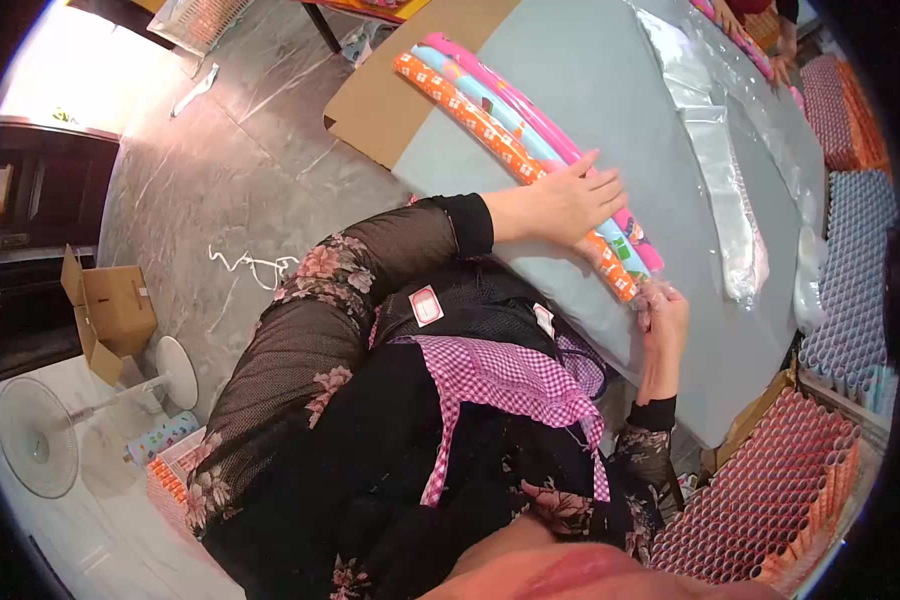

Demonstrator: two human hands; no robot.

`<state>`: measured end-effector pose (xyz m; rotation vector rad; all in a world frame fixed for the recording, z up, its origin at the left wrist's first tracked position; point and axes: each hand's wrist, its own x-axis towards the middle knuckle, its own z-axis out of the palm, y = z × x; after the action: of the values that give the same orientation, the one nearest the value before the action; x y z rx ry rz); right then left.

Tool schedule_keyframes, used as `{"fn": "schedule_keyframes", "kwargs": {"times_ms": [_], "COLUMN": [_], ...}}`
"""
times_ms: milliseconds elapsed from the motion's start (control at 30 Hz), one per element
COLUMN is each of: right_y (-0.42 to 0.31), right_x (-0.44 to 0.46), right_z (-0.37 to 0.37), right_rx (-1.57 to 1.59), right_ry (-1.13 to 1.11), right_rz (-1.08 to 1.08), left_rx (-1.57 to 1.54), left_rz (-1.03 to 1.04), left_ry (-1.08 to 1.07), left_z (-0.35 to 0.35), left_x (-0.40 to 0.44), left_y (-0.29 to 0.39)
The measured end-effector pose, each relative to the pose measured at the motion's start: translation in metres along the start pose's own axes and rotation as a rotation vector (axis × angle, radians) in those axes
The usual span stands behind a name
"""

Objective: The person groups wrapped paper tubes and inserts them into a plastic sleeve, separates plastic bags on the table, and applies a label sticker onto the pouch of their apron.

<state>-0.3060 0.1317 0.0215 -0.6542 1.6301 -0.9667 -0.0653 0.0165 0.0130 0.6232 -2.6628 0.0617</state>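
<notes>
The grey-covered bench (pixel 680 215) fills the upper part of the view, its surface smooth and slightly slick, with a panel of plain brown cardboard (pixel 375 125) at its far left end. To the right, red-and-orange tubes (pixel 755 480) stand packed in a crate, their round open ends making a honeycomb; blue tubes (pixel 850 270) are stacked beyond them in the same way.

On the bench, in front of the person, lie three long, slim cylinders side by side: a glossy pink roll (pixel 520 103), a light blue roll (pixel 450 72) and an orange roll (pixel 467 113) with a small white print. Beside them, well apart, a long clear sleeve (pixel 715 180) lies flat, shiny and creased.

The left hand (pixel 575 200) lies palm-down across the three rolls, fingers extended and a little apart, steadying them rather than gripping. The right hand (pixel 662 312) is closed, fingertips pinching crinkled clear film (pixel 652 292) at the rolls' near ends.

As far as can be judged, the grouping of three is done, while the near end looks unfinished; how far the film runs along the rolls cannot be told. The flat sleeve appears unused.
</notes>
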Motion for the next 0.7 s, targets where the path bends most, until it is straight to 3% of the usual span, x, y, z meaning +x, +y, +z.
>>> {"fn": "schedule_keyframes", "kwargs": {"times_ms": [567,700], "right_y": [0.002,0.021], "right_x": [0.015,0.029], "right_z": [0.000,-0.009], "right_rx": [0.323,0.369], "right_ry": [-0.107,-0.141], "right_rz": [0.173,0.142], "left_rx": [-0.007,-0.127], "left_rz": [0.027,-0.007], "left_ry": [0.021,-0.026], "left_z": [0.001,-0.008], "left_x": [-0.001,0.004], "left_y": [-0.002,-0.003]}}
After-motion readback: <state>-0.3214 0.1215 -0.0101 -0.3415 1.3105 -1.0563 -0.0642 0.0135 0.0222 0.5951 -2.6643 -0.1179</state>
